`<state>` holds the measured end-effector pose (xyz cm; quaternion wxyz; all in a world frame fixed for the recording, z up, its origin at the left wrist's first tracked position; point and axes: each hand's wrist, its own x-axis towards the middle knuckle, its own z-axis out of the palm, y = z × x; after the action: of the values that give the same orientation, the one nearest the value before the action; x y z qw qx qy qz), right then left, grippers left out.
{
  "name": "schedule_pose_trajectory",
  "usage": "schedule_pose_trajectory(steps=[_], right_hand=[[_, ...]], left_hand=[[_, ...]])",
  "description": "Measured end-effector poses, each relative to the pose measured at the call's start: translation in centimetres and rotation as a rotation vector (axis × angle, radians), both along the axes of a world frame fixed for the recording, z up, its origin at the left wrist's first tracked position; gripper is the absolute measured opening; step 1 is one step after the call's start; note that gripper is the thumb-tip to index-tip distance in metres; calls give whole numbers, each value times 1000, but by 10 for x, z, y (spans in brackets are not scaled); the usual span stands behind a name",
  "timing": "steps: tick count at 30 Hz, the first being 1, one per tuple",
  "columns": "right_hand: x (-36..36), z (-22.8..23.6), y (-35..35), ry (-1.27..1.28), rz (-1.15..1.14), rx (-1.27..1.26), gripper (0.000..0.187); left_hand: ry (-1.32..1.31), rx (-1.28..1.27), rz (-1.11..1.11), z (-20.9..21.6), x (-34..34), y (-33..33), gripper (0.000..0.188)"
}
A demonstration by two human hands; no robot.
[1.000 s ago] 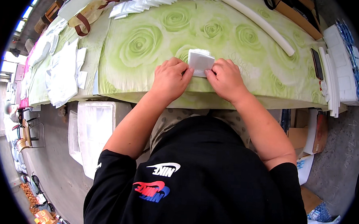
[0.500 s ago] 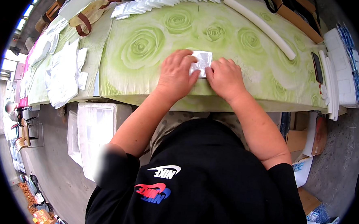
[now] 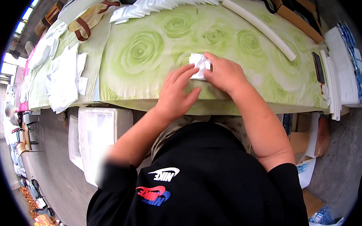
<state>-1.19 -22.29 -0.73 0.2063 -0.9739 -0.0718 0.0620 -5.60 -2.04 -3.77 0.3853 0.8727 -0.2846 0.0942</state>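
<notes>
A small white plastic packet [image 3: 198, 61], creased and shiny, lies on the green rose-patterned tablecloth [image 3: 142, 78] near the table's front edge. At its right side my right hand [image 3: 227, 73] is closed on it, thumb and index finger pinching the edge. My left hand [image 3: 177, 92] is open just to the left and nearer to me. Its thumb stands apart, and the blurred fingertips reach to the packet's left edge; whether they touch it I cannot tell.
A row of similar clear packets [image 3: 170, 2] runs along the back. To the right lie a long white foam tube [image 3: 259, 29], a dark phone [image 3: 318, 68] and white strips [image 3: 332, 86]. White sheets [image 3: 64, 76] and a beige bag [image 3: 84, 24] with brown handles lie at left.
My left hand has drawn back toward me and spread its fingers. My right hand has shifted slightly left over the packet, which looks more creased now.
</notes>
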Motion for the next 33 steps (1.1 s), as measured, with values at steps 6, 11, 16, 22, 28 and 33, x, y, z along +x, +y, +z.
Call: schedule_pose_trajectory(steps=[6,11,16,22,28,33], right_hand=[[-26,7,4,62,151,-8,57],[-90,3,16,-75,281,288,48],[-92,-10,11,268,-73,1030,31],[-74,-16,4,135,-206,1151,15],[-42,-8,-14,8,-207,1087,14],[-14,-14,-47,-436,-222,769,18]], left_hand=[[1255,-809,254,-19,-82,14,53],[1378,-1323,295,-19,-72,-1,31],[1309,-1263,242,-9,-77,-7,16],[888,-1254,307,12,-63,-27,28],[989,-748,84,13,-13,-21,36],[743,-576,221,10,71,-18,39]])
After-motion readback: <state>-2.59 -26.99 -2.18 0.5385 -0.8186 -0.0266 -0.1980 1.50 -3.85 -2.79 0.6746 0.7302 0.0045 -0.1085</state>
